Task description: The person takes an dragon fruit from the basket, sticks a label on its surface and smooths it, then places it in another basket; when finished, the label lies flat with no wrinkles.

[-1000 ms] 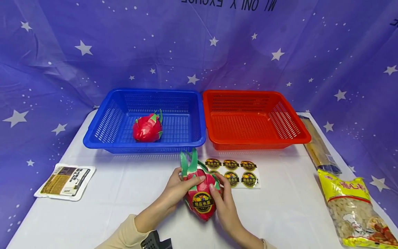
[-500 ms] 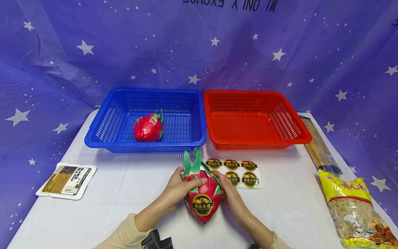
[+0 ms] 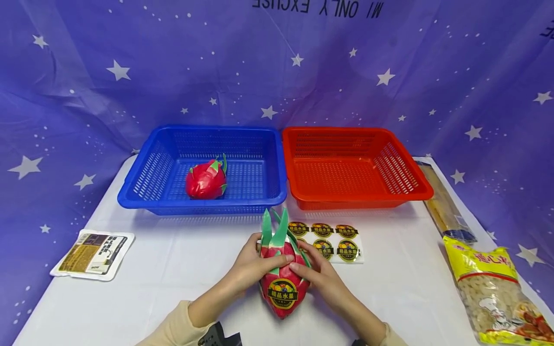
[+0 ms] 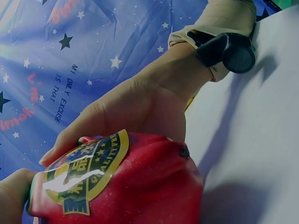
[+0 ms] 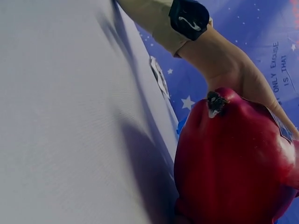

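A dragon fruit (image 3: 280, 272) with green leaf tips pointing away is held by both hands above the front of the table. My left hand (image 3: 251, 266) grips its left side, thumb across the front. From the right, my right hand (image 3: 324, 276) holds it too, with its thumb lying on the red skin close to the left thumb. A round black and gold sticker (image 3: 283, 294) is on the fruit's lower front. Both wrist views show the fruit's red lower end close up; its dark tip (image 5: 216, 103) faces the right wrist camera. Fingers behind the fruit are hidden.
Behind the hands stand a blue basket (image 3: 251, 205) with another dragon fruit (image 3: 206, 179) inside, and a red basket (image 3: 359, 198). A sticker sheet (image 3: 334, 240) lies right of the fruit. Packets lie at left (image 3: 93, 254) and right (image 3: 450, 206), plus a pasta bag (image 3: 493, 293).
The dragon fruit has turned more upright and shifted slightly right and nearer. My right hand let its thumb slip behind the fruit, then brought it back onto the front, higher up.
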A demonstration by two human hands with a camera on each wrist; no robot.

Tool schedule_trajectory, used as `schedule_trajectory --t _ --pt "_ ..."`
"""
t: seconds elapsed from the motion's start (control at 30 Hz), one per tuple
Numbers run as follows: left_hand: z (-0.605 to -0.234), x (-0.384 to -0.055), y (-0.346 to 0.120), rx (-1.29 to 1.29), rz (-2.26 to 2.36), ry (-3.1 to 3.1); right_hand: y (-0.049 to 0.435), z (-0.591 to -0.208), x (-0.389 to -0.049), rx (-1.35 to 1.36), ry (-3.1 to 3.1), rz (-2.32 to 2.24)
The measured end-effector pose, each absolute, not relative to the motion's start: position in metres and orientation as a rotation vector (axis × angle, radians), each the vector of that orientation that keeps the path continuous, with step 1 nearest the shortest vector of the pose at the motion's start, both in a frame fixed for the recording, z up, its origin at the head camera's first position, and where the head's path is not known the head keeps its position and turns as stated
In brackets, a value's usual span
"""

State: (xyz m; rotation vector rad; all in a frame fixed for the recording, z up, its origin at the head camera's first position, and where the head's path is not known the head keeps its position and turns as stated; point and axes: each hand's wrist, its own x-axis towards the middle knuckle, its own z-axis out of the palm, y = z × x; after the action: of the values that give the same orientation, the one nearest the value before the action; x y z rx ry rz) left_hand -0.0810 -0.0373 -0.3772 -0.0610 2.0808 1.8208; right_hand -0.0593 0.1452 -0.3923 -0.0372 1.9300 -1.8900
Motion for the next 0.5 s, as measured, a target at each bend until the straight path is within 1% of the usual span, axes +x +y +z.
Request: schedule_trajectory --t 0.17,0.3,0.5 --pt "-0.378 -0.085 -0.037 0.071 1.766 2.114 0.15 -0.391 -0.056 -0.031 1.993 -1.9" --pt "-0.381 -0.098 -0.038 0.223 1.738 2.225 0.157 -0.387 -0.054 -0.011 2.063 -1.926" --pt "-0.379 -0.12 -0.039 0.385 1.83 2.39 0.174 -0.378 -0.053 0.046 2.043 -2.033"
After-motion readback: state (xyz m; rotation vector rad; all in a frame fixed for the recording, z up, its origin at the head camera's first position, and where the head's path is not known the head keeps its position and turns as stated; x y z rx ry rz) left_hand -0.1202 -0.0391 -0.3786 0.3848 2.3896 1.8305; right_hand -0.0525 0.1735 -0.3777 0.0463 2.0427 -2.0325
